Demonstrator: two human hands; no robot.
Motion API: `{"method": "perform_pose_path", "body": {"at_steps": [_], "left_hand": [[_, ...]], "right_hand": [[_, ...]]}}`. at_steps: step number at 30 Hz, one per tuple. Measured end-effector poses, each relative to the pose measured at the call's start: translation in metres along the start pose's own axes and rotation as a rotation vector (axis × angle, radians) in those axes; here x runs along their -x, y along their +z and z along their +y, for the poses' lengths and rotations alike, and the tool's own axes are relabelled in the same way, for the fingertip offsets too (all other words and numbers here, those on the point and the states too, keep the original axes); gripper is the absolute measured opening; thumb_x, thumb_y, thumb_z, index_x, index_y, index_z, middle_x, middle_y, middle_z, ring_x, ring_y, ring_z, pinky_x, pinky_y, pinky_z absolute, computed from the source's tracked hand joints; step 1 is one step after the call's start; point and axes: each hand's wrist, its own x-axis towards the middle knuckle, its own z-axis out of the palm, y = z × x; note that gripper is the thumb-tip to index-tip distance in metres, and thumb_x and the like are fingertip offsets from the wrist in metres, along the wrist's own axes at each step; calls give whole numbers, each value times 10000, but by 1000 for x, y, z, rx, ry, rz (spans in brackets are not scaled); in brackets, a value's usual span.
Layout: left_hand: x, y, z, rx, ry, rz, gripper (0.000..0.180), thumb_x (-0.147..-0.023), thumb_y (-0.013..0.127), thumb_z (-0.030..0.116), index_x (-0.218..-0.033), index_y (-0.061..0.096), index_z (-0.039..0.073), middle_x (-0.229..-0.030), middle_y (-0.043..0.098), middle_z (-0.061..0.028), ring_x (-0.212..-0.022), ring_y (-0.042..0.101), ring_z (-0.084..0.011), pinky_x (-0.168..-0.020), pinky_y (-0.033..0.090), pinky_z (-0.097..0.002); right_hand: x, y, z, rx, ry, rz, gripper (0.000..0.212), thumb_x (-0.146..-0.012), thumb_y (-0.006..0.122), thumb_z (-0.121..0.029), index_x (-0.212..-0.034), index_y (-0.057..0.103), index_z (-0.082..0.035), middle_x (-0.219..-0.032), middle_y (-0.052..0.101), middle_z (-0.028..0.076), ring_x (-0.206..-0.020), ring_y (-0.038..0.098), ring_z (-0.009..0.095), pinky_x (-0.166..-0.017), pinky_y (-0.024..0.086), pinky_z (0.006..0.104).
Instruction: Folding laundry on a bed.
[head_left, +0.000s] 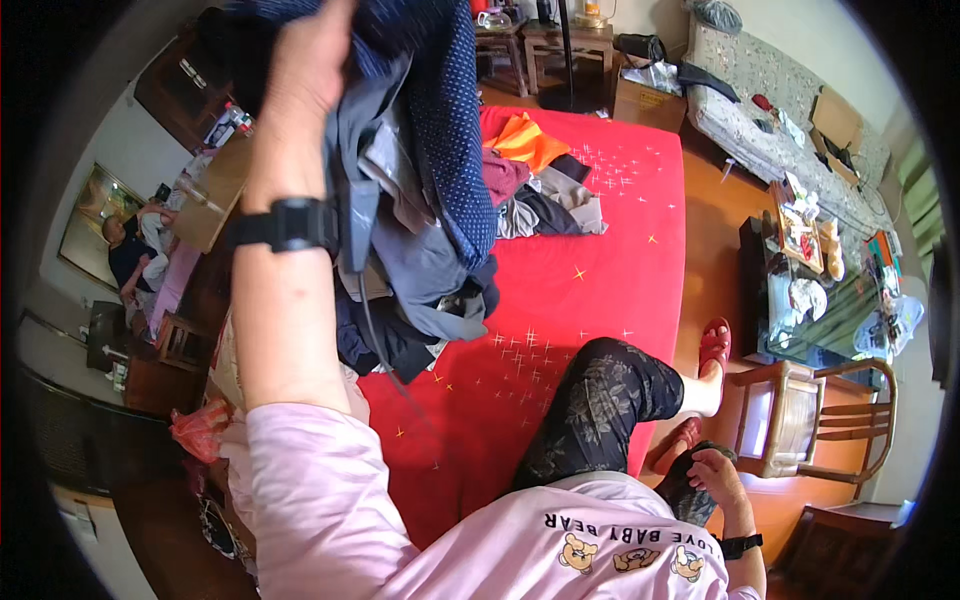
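Observation:
My left hand is raised at the top edge, closed on a dark blue garment with small white dots. Its fingers are partly hidden, and the cloth close to it is blurred. The garment hangs down over a heap of grey and dark clothes on the red bed cover. A black strap circles my left wrist, and a thin cable runs down from it. At the lower right, my right hand rests by my knee in dark patterned trousers, its fingers loosely bent and holding nothing.
A second pile holds an orange cloth and a maroon one. Right of the bed stand a wooden chair, a cluttered glass table and a sofa. Another person sits at the far left.

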Motion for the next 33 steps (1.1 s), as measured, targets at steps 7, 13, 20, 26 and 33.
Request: {"method": "perform_pose_path", "body": {"at_steps": [7, 13, 20, 26, 33], "left_hand": [[96, -27, -186, -219, -646, -284, 833, -806, 671, 501, -1431, 316, 78, -1441, 378, -123, -1317, 355, -229, -999, 327, -429], [214, -91, -276, -146, -817, -64, 390, -869, 653, 286, -1187, 555, 82, -1035, 640, 14, -804, 607, -89, -632, 441, -226], [305, -134, -359, -573, -927, 100, 630, -729, 785, 256, -1230, 503, -1, -982, 627, -121, -684, 609, -163, -537, 490, -320], [333, -104, -416, -1015, -817, 133, 594, -713, 767, 330, -1051, 545, -106, -775, 647, -239, -656, 683, -304, -551, 534, -390], [222, -150, -372, 291, -484, 601, 263, -870, 578, 227, -985, 577, -9, -860, 628, -110, -708, 609, -243, -606, 495, -371]], "right_hand": [[20, -3, 16, 106, 51, -108, 259, -843, 570, -90, -1085, 555, 1, -812, 658, 77, -659, 624, 140, -577, 487, 252], [16, -13, 20, 93, 62, -18, 243, -854, 564, -76, -1080, 553, 12, -790, 643, 89, -645, 608, 152, -591, 494, 267], [-2, 0, 33, 102, 34, -110, 236, -849, 554, -80, -1070, 546, 1, -795, 642, 78, -625, 607, 137, -565, 486, 253], [9, -6, 42, 123, 71, -5, 245, -847, 556, -75, -1077, 548, 10, -803, 646, 83, -636, 609, 143, -570, 487, 257], [6, -1, 51, 170, 68, -49, 250, -854, 570, -77, -1084, 547, 19, -800, 645, 90, -640, 610, 147, -578, 494, 265]]}}
